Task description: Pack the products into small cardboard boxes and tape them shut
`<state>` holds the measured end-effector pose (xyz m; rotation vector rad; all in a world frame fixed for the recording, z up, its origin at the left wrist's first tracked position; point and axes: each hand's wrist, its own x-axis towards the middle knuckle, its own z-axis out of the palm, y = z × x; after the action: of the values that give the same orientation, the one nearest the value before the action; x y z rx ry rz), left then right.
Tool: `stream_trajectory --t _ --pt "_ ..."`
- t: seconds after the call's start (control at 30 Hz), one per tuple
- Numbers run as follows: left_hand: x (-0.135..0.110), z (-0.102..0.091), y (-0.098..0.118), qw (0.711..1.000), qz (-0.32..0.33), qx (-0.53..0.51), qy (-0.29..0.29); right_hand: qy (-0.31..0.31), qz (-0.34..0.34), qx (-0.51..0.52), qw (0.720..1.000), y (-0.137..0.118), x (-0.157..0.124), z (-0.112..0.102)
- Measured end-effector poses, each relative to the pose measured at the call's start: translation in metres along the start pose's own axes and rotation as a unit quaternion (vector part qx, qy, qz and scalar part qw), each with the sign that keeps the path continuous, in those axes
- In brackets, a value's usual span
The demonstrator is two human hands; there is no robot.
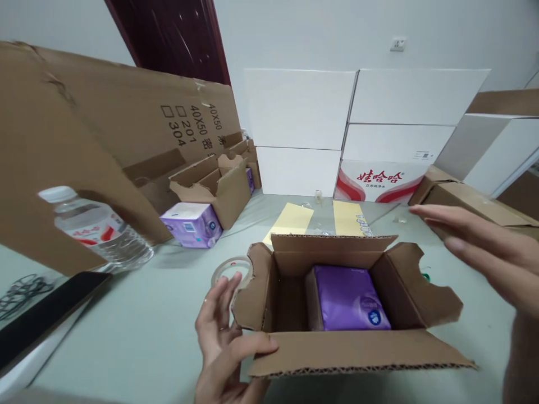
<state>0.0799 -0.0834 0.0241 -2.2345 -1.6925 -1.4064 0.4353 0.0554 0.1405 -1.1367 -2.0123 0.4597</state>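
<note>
An open cardboard box [362,354] stands in front of me with its flaps spread outward. Inside, toward the right, lies a purple tissue pack [345,297], while bare cardboard shows on the left. My left hand [223,348] grips the box at its near left corner, thumb over the front flap and fingers beside the left flap. Raised to the right of the box, my right hand [484,247] has its fingers stretched out and holds nothing. A roll of clear tape [219,270] lies behind my left fingers, partly hidden.
To the left are a water bottle [99,227], a dark phone-like slab [46,314] and coiled cable [25,294]. Another open carton [231,196] stands behind a purple-white tissue pack [191,224]. Yellow paper sheets [290,221] lie beyond the box; white cartons [301,109] stand at the back.
</note>
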Motion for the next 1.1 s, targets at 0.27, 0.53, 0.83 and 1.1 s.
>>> stream_trajectory --t 0.27,0.53,0.83,1.1 --pt "0.025 0.012 0.009 0.973 0.042 -0.226 -0.019 -0.280 0.096 0.209 0.932 0.059 0.041 0.041" --pt "0.055 0.027 0.010 0.971 -0.063 -0.201 0.118 -0.339 -0.014 0.246 0.908 0.048 0.046 0.050" --pt "0.067 0.019 -0.019 0.947 -0.207 -0.242 -0.048 -0.380 -0.030 0.042 0.924 0.026 0.034 0.022" --pt "0.030 -0.018 -0.086 0.984 -0.145 0.065 -0.079 -0.315 -0.083 -0.103 0.940 0.046 0.025 0.020"
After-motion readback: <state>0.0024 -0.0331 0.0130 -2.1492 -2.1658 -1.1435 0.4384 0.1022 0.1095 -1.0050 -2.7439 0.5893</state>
